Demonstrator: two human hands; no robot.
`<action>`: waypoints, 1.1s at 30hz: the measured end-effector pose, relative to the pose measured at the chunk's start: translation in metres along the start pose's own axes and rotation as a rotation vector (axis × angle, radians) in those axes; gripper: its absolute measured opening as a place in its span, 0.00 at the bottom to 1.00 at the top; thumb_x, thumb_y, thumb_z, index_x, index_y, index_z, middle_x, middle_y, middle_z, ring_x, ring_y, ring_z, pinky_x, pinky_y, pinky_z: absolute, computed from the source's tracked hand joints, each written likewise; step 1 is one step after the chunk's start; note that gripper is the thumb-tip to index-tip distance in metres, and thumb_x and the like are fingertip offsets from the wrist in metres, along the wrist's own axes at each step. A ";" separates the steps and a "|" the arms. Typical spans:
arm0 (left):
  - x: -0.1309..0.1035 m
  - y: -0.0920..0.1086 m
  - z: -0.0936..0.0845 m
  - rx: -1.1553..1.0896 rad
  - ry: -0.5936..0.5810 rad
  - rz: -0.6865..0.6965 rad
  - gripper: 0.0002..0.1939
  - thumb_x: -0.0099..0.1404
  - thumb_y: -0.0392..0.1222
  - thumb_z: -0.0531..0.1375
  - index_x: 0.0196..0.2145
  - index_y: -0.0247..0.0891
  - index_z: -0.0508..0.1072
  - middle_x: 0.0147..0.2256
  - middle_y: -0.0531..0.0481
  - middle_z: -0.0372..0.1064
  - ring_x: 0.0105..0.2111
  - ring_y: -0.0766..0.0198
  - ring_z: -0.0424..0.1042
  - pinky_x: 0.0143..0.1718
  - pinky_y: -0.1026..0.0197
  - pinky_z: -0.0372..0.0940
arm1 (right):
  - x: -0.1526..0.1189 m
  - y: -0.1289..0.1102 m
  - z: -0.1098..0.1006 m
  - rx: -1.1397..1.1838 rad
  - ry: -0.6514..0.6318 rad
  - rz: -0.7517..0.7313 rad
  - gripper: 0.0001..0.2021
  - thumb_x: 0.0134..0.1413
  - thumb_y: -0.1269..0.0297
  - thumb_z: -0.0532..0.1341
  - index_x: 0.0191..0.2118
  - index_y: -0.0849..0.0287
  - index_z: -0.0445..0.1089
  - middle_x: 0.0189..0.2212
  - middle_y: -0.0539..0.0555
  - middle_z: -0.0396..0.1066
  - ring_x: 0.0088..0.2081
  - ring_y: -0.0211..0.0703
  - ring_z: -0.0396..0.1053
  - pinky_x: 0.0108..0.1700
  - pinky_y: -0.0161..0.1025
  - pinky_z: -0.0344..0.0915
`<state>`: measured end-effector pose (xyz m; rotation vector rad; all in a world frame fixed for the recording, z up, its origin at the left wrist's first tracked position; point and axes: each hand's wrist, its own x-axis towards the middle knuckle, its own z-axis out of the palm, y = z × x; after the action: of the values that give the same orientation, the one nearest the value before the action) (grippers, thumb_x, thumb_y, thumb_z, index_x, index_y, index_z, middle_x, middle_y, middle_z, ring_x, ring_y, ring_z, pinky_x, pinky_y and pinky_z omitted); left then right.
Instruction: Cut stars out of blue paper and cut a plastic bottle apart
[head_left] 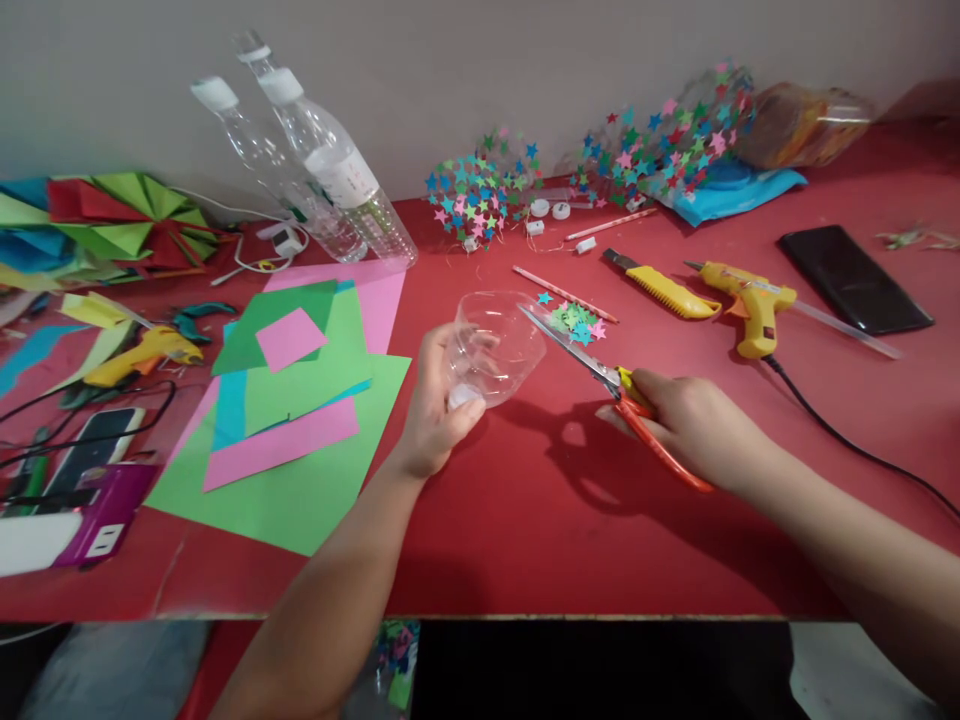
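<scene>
My left hand (439, 405) is closed around a clear cut bottle top (506, 345), its white cap near my thumb and its wide cut end facing right. In my right hand (686, 420) is a pair of scissors (570, 350) with red and yellow handles. The blades point up and left, their tips close to the rim of the plastic; whether they touch it I cannot tell. Just behind the blades lies a small pile of paper stars (579, 322) in green, pink and blue. Shadows of the hand and scissors fall on the red table.
Coloured paper sheets (330, 500) lie left of my hand, below clear bottles (352, 190) leaning on the wall. Star-covered plastic pieces (480, 195) stand at the back. A yellow cutter (667, 290), a glue gun (754, 305) with a cord and a phone (855, 278) are on the right.
</scene>
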<state>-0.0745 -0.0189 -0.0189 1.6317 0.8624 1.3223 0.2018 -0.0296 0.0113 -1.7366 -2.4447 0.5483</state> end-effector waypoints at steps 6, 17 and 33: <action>0.000 0.004 0.009 0.164 0.070 0.064 0.36 0.48 0.46 0.73 0.52 0.44 0.63 0.45 0.48 0.67 0.36 0.67 0.69 0.34 0.63 0.68 | -0.001 -0.002 0.002 -0.131 0.003 0.004 0.33 0.59 0.32 0.36 0.33 0.56 0.62 0.18 0.54 0.66 0.19 0.45 0.61 0.24 0.37 0.44; 0.000 0.008 0.003 -0.015 0.008 -0.086 0.32 0.50 0.48 0.70 0.51 0.46 0.65 0.44 0.49 0.70 0.39 0.61 0.71 0.33 0.60 0.66 | 0.003 0.009 0.003 -0.165 0.078 -0.102 0.34 0.63 0.37 0.34 0.33 0.58 0.65 0.17 0.55 0.66 0.17 0.44 0.61 0.24 0.37 0.44; 0.002 0.010 -0.007 -0.154 -0.119 -0.151 0.34 0.47 0.50 0.73 0.49 0.43 0.65 0.42 0.46 0.72 0.33 0.65 0.71 0.31 0.62 0.67 | 0.001 0.012 -0.001 -0.256 0.124 -0.111 0.31 0.62 0.37 0.38 0.33 0.58 0.65 0.16 0.54 0.65 0.17 0.45 0.59 0.25 0.38 0.40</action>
<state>-0.0804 -0.0197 -0.0081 1.4799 0.7765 1.1465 0.2126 -0.0245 0.0078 -1.6474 -2.5947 0.1164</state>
